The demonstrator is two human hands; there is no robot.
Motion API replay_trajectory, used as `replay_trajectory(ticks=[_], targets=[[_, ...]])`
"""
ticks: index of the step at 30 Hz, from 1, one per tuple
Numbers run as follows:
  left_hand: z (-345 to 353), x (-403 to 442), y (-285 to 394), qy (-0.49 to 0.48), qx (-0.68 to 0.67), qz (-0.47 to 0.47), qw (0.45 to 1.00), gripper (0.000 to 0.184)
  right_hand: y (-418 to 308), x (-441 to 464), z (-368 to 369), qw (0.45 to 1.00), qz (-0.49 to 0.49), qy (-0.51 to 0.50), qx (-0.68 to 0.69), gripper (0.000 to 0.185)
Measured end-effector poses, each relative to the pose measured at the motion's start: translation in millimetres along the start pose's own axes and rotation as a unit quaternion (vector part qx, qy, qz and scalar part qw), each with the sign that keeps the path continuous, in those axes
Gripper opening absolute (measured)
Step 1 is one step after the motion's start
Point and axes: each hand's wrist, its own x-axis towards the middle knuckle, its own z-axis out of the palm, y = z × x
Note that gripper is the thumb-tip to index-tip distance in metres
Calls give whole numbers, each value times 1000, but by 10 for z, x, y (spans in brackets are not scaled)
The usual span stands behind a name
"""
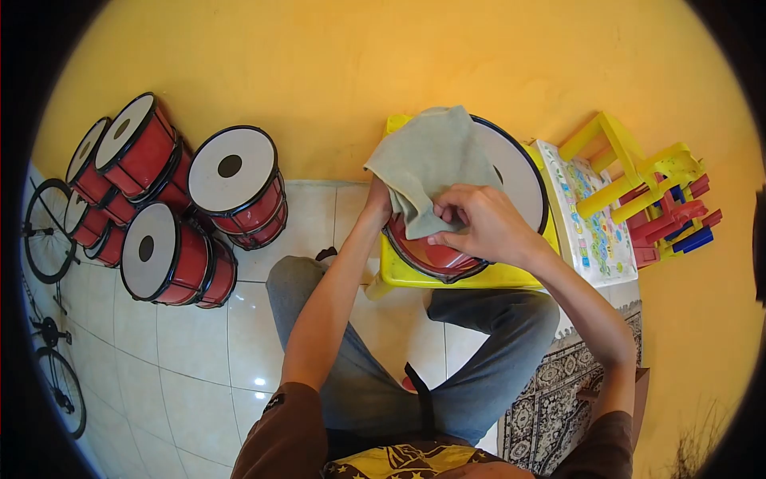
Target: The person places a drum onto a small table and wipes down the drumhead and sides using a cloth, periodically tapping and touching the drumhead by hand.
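Drum (521,174) just below the right hand (483,219) suits light pressure through the cloth (439,156), seemingly pinched between its nearly closed fingers; the left hand's (381,199) covered grip cannot be told.

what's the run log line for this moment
left hand partly hidden under cloth | right hand at cloth edge | cloth partly over drum | drum on yellow table

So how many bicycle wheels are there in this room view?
2, both at the far left: the upper wheel and, below it, the lower wheel. No other shows.
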Motion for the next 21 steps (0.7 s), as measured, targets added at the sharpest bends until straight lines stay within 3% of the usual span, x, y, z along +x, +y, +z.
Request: replay_trajectory(ticks=[7,13,16,19,21], targets=[[-33,-34,-19,34,69,14,997,43,-43,-266,-58,1000,17,2,-24,23],[-146,47,-84,-22,84,70,994,43,63,-494,-125,996,8,8,-85,20],[-14,-51,36,20,18,-7,1000,39,109,-624,-201,995,6,10,-98,21],[-10,5,115,-48,85,4,995,39,189,-752,-283,995,37,7,-89,21],[73,-55,152,-41,112,56,991,39,240,-808,-320,995,53,6,-85,21]])
